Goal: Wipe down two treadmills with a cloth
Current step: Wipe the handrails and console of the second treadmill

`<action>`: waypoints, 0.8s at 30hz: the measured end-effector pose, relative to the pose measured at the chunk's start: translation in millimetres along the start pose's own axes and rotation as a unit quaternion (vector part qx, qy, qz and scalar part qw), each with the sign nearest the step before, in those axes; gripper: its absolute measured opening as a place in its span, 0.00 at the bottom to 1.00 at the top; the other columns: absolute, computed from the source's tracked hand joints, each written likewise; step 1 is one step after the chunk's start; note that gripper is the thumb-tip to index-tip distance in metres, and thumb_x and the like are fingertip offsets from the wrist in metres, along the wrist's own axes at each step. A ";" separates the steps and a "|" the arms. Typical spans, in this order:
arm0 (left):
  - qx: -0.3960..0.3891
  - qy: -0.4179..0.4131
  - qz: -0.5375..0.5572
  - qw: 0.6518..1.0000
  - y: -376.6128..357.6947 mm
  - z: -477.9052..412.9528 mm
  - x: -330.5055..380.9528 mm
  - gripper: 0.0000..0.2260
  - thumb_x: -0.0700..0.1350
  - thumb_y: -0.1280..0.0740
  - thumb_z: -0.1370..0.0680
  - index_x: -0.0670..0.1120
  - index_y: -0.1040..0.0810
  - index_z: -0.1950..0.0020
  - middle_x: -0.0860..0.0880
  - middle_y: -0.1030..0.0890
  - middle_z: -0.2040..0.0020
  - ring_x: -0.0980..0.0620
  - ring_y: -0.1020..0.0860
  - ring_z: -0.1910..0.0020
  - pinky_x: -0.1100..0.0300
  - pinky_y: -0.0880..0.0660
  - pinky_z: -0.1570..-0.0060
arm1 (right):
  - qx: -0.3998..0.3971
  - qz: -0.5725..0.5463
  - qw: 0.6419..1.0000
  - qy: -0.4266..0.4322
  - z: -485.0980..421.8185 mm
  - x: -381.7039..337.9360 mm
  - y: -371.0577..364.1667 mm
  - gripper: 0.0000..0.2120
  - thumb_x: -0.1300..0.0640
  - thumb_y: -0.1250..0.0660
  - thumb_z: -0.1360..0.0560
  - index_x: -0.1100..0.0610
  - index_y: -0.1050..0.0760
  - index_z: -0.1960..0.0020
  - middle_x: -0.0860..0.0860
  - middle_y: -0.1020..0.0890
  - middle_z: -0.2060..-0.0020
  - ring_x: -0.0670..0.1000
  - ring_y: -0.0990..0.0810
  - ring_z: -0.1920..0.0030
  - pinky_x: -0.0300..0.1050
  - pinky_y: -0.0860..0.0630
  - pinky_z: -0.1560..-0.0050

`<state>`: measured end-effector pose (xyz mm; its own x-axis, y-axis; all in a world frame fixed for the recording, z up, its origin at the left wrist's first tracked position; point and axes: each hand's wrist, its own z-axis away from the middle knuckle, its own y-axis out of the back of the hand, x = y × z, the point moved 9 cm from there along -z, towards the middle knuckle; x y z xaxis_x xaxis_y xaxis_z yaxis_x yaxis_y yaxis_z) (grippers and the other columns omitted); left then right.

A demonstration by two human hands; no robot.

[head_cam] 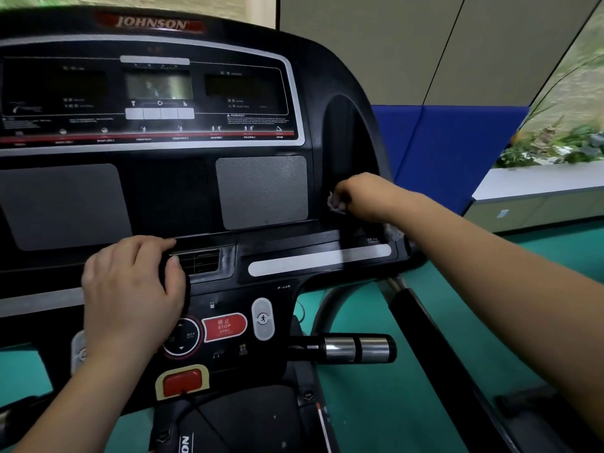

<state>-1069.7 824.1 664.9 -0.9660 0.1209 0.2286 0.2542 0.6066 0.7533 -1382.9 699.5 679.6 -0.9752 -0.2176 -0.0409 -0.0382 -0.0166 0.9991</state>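
A black Johnson treadmill console (261, 191) fills the view, with dark displays on top and grey speaker panels below. My right hand (362, 196) is closed around a small greyish cloth (335, 204) and presses it into the recessed side pocket at the console's right. A bit of cloth also shows under my forearm near the console's right edge. My left hand (130, 289) rests flat on the console's lower ledge beside the small vent, fingers spread, holding nothing.
A red STOP button (225, 326) and a red safety key (181, 382) sit below my left hand. A chrome-tipped handlebar (356, 349) sticks out to the right. Green floor, a blue padded wall (441, 152) and a planter ledge (539, 181) lie to the right.
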 end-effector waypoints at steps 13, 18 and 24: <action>-0.004 0.002 0.003 1.000 0.1 1.1 0.2 0.15 0.48 0.42 0.25 0.44 0.22 0.45 0.44 0.22 0.49 0.41 0.27 0.47 0.44 0.36 0.42 | 0.203 -0.217 0.936 0.190 75.4 -114.7 -3.1 0.14 0.62 0.37 0.27 0.51 0.19 0.46 0.49 0.20 0.49 0.54 0.22 0.48 0.53 0.25 0.48; -0.011 0.003 0.010 1.000 0.0 2.2 -0.6 0.14 0.49 0.42 0.24 0.45 0.22 0.45 0.45 0.22 0.48 0.42 0.28 0.46 0.45 0.37 0.39 | 0.261 -0.129 0.938 0.188 91.1 -91.0 -22.4 0.19 0.62 0.40 0.25 0.49 0.22 0.37 0.52 0.21 0.42 0.57 0.25 0.39 0.57 0.28 0.42; -0.014 -0.002 0.015 1.000 1.5 3.6 -0.3 0.14 0.48 0.42 0.23 0.44 0.23 0.44 0.44 0.22 0.47 0.42 0.28 0.45 0.43 0.37 0.38 | 0.333 -0.271 0.903 -0.012 133.9 -28.4 -6.2 0.11 0.58 0.37 0.24 0.59 0.20 0.45 0.53 0.22 0.52 0.48 0.25 0.50 0.29 0.34 0.46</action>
<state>-1069.2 827.8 663.8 -0.9579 0.1418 0.2495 0.2847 0.5801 0.7632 -1384.2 836.5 675.6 -0.7774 -0.3328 -0.5337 -0.6270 0.4775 0.6156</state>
